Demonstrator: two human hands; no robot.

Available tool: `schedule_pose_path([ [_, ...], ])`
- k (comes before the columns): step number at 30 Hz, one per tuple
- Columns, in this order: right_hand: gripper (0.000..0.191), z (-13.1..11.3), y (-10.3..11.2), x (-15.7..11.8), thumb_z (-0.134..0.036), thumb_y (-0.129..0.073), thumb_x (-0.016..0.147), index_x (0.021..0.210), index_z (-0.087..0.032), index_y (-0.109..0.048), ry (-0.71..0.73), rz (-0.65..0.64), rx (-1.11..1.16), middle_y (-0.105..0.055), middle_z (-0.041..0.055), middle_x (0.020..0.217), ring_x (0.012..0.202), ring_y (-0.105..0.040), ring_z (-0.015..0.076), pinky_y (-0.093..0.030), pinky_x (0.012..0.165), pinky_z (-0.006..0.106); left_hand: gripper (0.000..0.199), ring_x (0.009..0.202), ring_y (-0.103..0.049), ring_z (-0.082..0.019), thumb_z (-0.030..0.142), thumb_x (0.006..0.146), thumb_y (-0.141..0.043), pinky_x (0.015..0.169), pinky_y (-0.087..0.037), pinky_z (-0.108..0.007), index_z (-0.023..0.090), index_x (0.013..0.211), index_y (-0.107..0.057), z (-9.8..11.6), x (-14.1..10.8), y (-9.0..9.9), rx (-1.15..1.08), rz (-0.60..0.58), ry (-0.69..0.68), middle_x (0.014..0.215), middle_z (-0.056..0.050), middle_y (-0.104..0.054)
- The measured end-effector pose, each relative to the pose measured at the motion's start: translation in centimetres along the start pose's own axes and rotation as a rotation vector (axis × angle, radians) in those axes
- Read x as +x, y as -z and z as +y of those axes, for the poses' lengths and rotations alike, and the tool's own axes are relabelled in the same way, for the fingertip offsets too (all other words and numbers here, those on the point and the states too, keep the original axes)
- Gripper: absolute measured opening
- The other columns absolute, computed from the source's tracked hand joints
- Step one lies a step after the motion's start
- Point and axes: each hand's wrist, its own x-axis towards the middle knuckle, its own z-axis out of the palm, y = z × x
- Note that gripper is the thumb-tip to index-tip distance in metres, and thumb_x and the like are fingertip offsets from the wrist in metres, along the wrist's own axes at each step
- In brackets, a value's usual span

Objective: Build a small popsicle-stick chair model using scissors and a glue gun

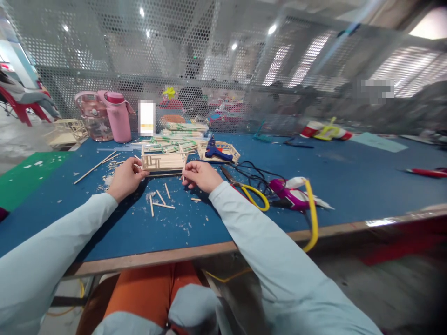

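Note:
A small wooden stick model (166, 163) with a slatted floor and low railings is between my hands. My left hand (127, 177) grips its left end, thumb at the front corner. At the right end, my right hand (200, 176) pinches a short upright wooden stick (184, 168) against or very near the model's corner; whether they touch I cannot tell. Several cut stick pieces (159, 197) lie loose on the blue table (139, 237) in front of the model. A blue glue gun (218, 151) rests on a second stick frame (232, 150) just behind my right hand.
Yellow-handled scissors (256, 196), a black cable (249, 172) and a purple tool (291, 193) lie to the right. Bundled sticks (181, 137) are at the back, beside a pink bottle (118, 118) and a clear jug (98, 118). A perforated metal screen (223, 70) stands behind the table.

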Motion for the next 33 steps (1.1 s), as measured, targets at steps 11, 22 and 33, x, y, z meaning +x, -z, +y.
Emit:
schedule_pose_path([
  [11,0.020,0.3,-1.0,0.1,-0.004,-0.057,0.074,0.061,-0.016,-0.049,-0.043,-0.077,0.034,-0.061,-0.0044,0.051,0.044,-0.059,0.0073,-0.042,0.036,0.013,0.014,0.072,-0.062,-0.019,0.028,0.070,-0.060,0.068,-0.045,-0.030,0.020,0.080,-0.053,-0.4,0.2,0.2,0.032,-0.037,-0.100,0.080,-0.004,-0.066],
  [22,0.012,0.8,-0.7,0.3,-0.010,-0.051,0.076,0.072,-0.019,-0.044,-0.008,-0.168,0.055,-0.057,-0.0094,0.048,0.034,-0.053,0.0060,-0.037,0.033,0.012,0.030,0.078,-0.065,-0.022,0.020,0.068,-0.050,0.076,-0.049,-0.034,0.017,0.093,-0.066,-1.3,0.9,1.1,0.033,0.007,-0.063,0.085,-0.007,-0.072],
  [33,0.021,1.6,-1.6,0.8,-0.018,-0.068,0.075,0.067,-0.018,-0.048,-0.007,-0.064,0.083,-0.058,-0.0073,0.051,0.040,-0.051,0.0046,-0.035,0.031,0.010,0.031,0.065,-0.066,-0.020,0.039,0.076,-0.048,0.064,-0.049,-0.028,0.017,0.082,-0.069,-1.3,1.2,2.1,-0.068,0.153,0.043,0.068,-0.005,-0.071],
])
